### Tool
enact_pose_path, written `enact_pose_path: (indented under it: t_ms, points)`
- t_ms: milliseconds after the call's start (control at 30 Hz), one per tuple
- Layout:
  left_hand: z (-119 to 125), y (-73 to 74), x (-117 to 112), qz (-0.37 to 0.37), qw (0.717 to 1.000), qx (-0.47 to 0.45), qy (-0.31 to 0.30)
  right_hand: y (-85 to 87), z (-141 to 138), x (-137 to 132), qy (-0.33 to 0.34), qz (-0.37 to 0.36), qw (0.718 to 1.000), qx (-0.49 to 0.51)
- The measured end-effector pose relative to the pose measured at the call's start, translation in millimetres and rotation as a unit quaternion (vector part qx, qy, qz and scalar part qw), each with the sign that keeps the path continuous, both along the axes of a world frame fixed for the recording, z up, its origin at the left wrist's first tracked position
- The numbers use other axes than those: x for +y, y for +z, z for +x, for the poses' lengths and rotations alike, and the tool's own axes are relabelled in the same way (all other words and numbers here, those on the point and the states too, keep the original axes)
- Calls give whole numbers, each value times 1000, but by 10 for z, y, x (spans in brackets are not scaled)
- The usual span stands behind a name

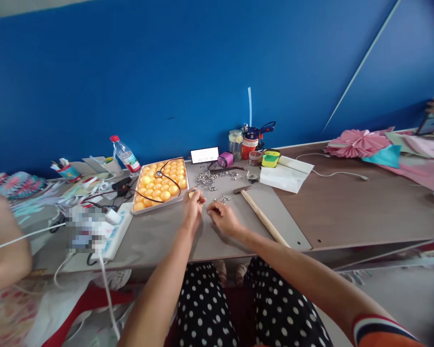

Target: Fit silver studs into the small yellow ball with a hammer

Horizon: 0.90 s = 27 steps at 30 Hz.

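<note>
My left hand is raised over the grey board, fingers closed round a small yellow-orange thing that is mostly hidden. Close by on its right, my right hand has its fingers curled together; whatever they pinch cannot be made out. Small shiny metal pieces lie scattered beyond both hands, with a few more just past the right fingertips. A hammer with a wooden handle rests to the right of my right hand. Left of my hands is a shallow box filled with orange balls, with a dark cord across it.
A power strip with cables, and a bottle with a red cap, stand left. At the back are a small display, a jar and a pen cup. White paper lies right. Another person's arm is far left.
</note>
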<state>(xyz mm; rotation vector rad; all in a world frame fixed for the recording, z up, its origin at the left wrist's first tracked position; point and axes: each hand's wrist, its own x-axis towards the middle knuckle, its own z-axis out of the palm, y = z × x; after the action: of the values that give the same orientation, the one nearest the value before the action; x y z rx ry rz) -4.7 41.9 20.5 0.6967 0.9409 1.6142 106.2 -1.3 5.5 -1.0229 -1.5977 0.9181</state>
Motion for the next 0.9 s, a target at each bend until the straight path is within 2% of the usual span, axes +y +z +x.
enact_pose_path:
  t_ms: [100,200,467,567,700,800,900]
  points:
    - [32,-8,120,12,1000,2,-1,-68,-67,-25,60,-78,995,23]
    - [49,-25,190,9,1000,3,-10,-102,-103,73,67,-139,986,60]
    - [-44,-175,257,5,999,45,6,-117,-125,477,55,-145,985,75]
    - [-71,-206,278,25,997,73,27,-150,-125,664,35,-124,990,53]
    - [-67,-174,271,38,994,92,41,-178,-84,960,-8,-77,997,14]
    - [-58,-159,258,13,993,113,32,-141,-35,1158,-93,-39,995,3]
    - [-51,-190,271,-11,992,124,18,-35,-49,1249,-172,-44,981,80]
